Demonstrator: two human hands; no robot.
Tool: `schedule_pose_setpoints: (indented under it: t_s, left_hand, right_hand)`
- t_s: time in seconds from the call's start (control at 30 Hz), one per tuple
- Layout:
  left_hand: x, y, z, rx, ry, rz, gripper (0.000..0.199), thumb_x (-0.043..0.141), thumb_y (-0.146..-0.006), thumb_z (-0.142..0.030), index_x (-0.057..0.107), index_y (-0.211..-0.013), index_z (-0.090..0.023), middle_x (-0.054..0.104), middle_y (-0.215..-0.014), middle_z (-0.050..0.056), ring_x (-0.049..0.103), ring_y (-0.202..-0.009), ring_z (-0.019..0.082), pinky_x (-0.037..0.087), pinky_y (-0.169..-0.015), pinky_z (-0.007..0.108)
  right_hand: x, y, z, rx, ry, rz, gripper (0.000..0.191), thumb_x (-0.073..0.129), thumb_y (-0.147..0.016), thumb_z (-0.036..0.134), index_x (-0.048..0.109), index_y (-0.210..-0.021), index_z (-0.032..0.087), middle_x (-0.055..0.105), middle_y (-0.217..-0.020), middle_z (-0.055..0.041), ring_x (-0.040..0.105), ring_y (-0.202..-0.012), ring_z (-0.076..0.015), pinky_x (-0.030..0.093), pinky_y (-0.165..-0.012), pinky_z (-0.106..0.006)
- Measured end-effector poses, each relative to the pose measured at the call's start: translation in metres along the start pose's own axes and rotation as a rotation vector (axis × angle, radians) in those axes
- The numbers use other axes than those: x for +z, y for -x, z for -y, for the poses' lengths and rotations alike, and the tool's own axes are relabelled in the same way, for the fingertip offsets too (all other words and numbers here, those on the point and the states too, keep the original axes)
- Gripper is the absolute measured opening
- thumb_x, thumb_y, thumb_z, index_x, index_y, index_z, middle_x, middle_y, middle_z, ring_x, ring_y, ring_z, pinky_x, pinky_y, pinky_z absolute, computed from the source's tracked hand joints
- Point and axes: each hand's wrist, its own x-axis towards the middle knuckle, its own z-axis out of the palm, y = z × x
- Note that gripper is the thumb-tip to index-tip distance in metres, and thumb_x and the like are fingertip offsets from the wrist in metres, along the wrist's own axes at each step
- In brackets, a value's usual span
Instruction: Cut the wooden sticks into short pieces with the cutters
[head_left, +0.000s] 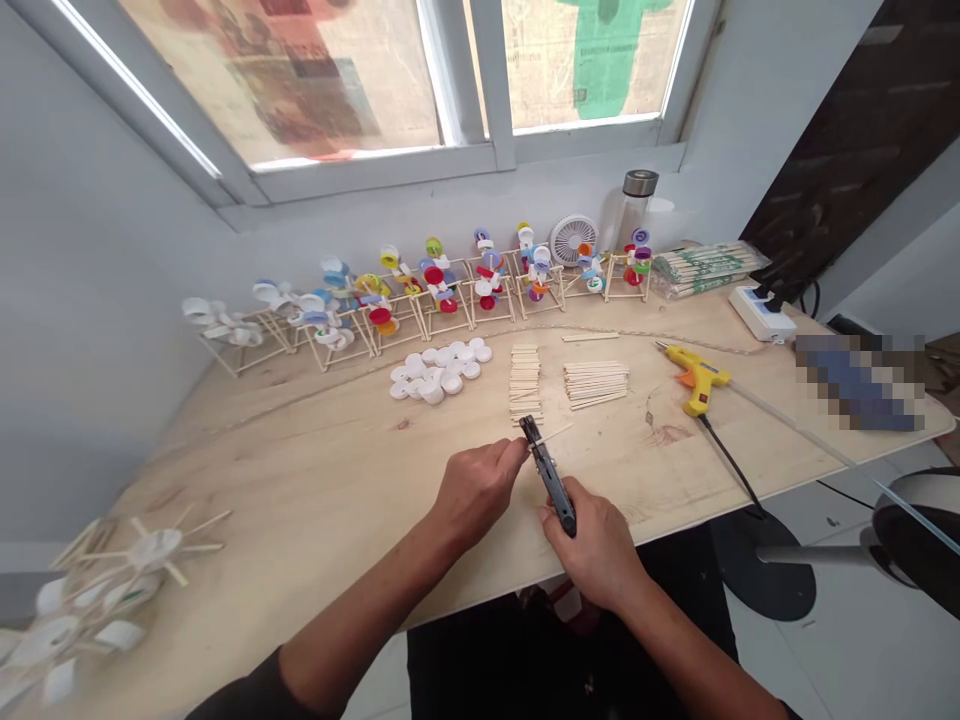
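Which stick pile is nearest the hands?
The narrow stack of craft sticks, its near end by the tip of the black tool in the left hand and right hand; the wider pile lies farther right.

You count two hands (480, 490), one black hand tool (549, 478), one hot glue gun (694, 378), one power strip (761, 315), two stacks of craft sticks (596, 385).

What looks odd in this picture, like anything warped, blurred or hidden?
In the head view, the window frame and table look bowed and tilted by a wide lens; the stick-and-cap model at lower left is blurred; a pixelated patch hides something at right.
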Motion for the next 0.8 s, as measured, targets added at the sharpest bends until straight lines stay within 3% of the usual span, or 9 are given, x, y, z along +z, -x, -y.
schedule_pose_setpoints:
  t_s: [0.1,0.27,0.4,0.5,0.63,0.7,0.8]
  left_hand:
    - [-0.005,-0.003,0.001,-0.048,0.155,0.08,0.028,0.029,-0.089,-0.023,0.053,-0.078,-0.016,0.057,-0.062,0.002,0.049,-0.054,0.012,0.032,-0.05,0.022]
    - [-0.021,-0.014,0.009,-0.161,0.748,0.297,0.03,0.035,-0.088,-0.034,0.055,-0.077,-0.015,0.052,-0.06,-0.001,0.045,-0.054,0.009,0.036,-0.054,0.021]
    - [-0.023,-0.02,0.017,-0.344,1.247,0.577,0.036,0.039,-0.084,-0.045,0.054,-0.076,-0.014,0.025,-0.044,-0.009,0.02,-0.039,0.005,0.021,-0.039,0.017]
    - [-0.022,-0.022,0.021,-0.446,1.431,0.697,0.036,0.043,-0.082,-0.048,0.052,-0.074,-0.014,0.019,-0.045,-0.01,0.013,-0.039,0.004,0.014,-0.037,0.017]
    - [-0.025,-0.025,0.022,-0.375,1.301,0.641,0.035,0.04,-0.084,-0.046,0.053,-0.075,-0.014,0.022,-0.043,-0.01,0.018,-0.038,0.005,0.019,-0.038,0.018]
    - [-0.026,-0.024,0.019,-0.279,1.116,0.528,0.033,0.038,-0.085,-0.041,0.054,-0.076,-0.015,0.035,-0.046,-0.007,0.031,-0.041,0.007,0.028,-0.043,0.018]
    - [-0.023,-0.018,0.01,-0.179,0.723,0.3,0.028,0.036,-0.087,-0.034,0.055,-0.078,-0.016,0.056,-0.067,0.0,0.05,-0.06,0.011,0.037,-0.055,0.02]
  right_hand:
    - [-0.004,0.001,0.001,-0.005,-0.042,0.029,0.013,0.046,-0.081,0.032,0.052,-0.082,0.02,0.061,-0.067,-0.0002,0.057,-0.064,-0.0169,0.029,-0.056,-0.023]
    - [-0.008,0.003,0.001,-0.039,-0.065,0.055,0.017,0.044,-0.082,0.035,0.052,-0.086,0.02,0.06,-0.068,-0.0008,0.056,-0.063,-0.0169,0.031,-0.057,-0.023]
    - [-0.008,0.004,0.0,-0.05,-0.06,0.058,0.017,0.043,-0.082,0.034,0.051,-0.084,0.019,0.06,-0.067,-0.0012,0.056,-0.062,-0.0165,0.031,-0.057,-0.023]
    - [-0.004,0.003,-0.001,-0.033,-0.034,0.036,0.014,0.044,-0.081,0.032,0.051,-0.082,0.019,0.06,-0.066,-0.0011,0.055,-0.062,-0.0162,0.03,-0.056,-0.023]
    - [0.001,-0.001,-0.002,-0.018,0.03,0.015,0.01,0.045,-0.08,0.029,0.05,-0.079,0.02,0.061,-0.065,-0.0006,0.055,-0.06,-0.0161,0.027,-0.054,-0.023]
    - [0.003,-0.002,-0.002,-0.006,0.055,-0.002,0.009,0.045,-0.08,0.029,0.049,-0.079,0.02,0.061,-0.065,-0.0005,0.055,-0.06,-0.0163,0.026,-0.053,-0.023]
    - [0.004,-0.003,-0.002,0.001,0.056,-0.013,0.009,0.045,-0.08,0.029,0.049,-0.078,0.021,0.061,-0.065,-0.0002,0.055,-0.06,-0.0164,0.026,-0.053,-0.023]
